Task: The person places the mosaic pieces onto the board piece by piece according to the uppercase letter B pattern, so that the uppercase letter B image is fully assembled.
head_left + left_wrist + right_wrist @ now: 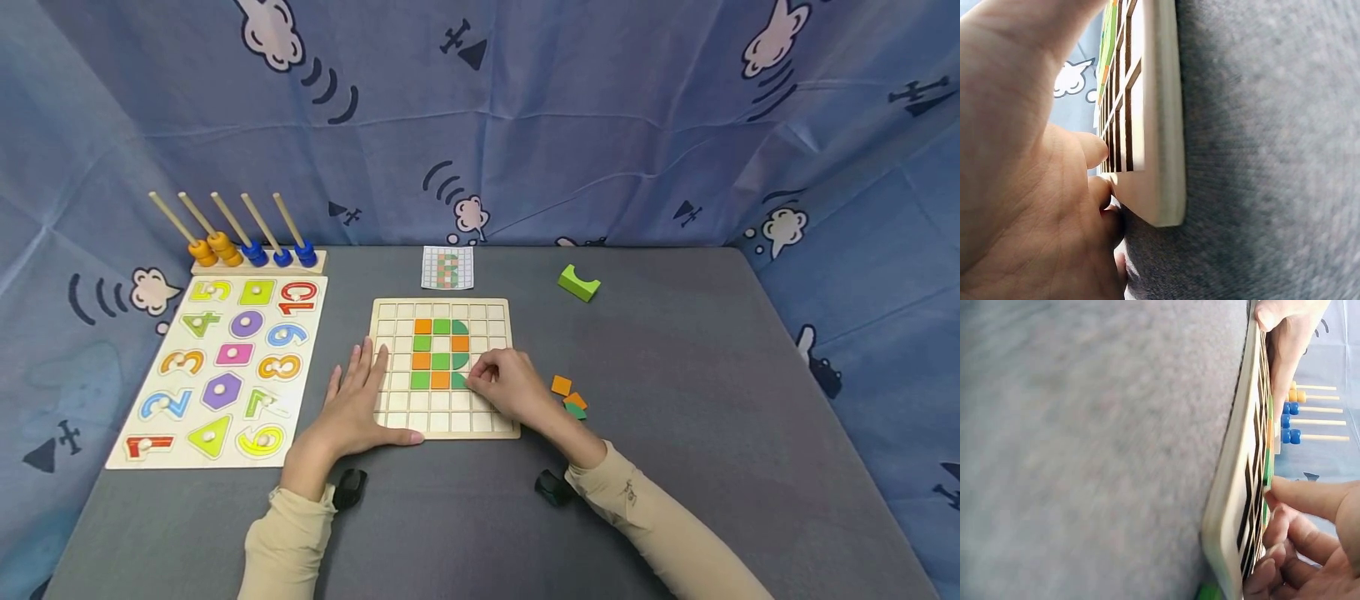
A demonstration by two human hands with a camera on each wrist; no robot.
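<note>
A square wooden grid board [442,422] holds orange and light green square tiles, with dark green curved tiles along the right of the pattern. My left hand [354,417] rests with spread fingers on the board's left side, its thumb along the near edge. At the pattern's lower right corner, my right hand [512,385] pinches a dark green tile [458,381] with thumb and forefinger, low over its cell. In the right wrist view those fingertips [1275,485] meet at the green piece, partly covering it. The other right fingers are curled above the board.
A printed pattern card [447,267] lies behind the board. Right of it are a light green arch block [578,284], loose orange tiles [561,385] and a green tile [575,411]. At left lie a number puzzle [217,367] and a peg stand with beads [258,260].
</note>
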